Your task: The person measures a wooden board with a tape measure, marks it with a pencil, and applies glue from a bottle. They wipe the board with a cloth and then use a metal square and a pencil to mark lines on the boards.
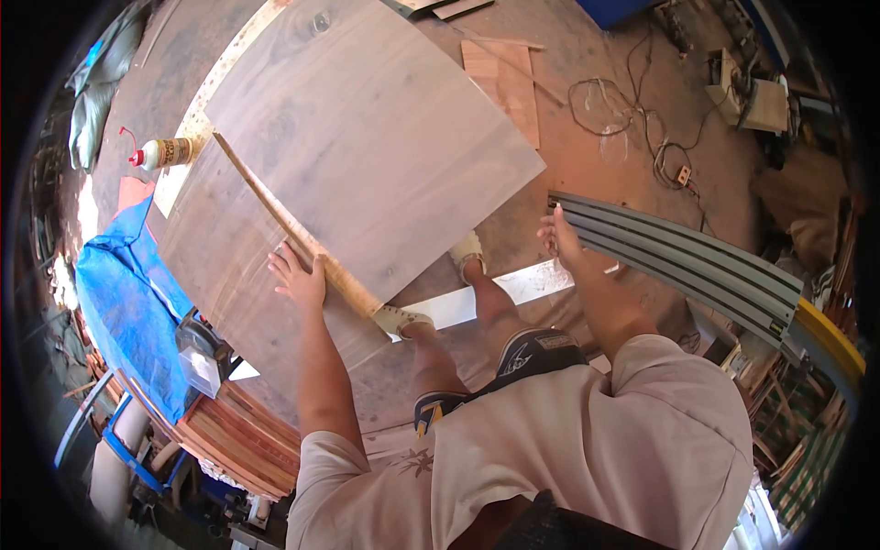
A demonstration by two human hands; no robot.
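My left hand (298, 277) lies with spread fingers on a brown wood-grain panel (215, 229). Its fingertips are close to a narrow light-coloured strip (298, 232) running along the edge of a second, larger panel (367, 128). At the right, my right hand (563, 238) is by the near end of a long grey metal rail (678, 259) with dark grooves. The thumb points up over the rail's end, and the fingers are loosely bent and apart. Whether the palm touches the rail cannot be made out.
A glue bottle (165, 153) with a red cap lies left of the panels. Blue tarp (128, 293) and stacked boards (240, 440) are at the left. Tangled cables (655, 147) and a small wooden sheet (504, 87) lie on the floor. A yellow bar (830, 344) adjoins the rail.
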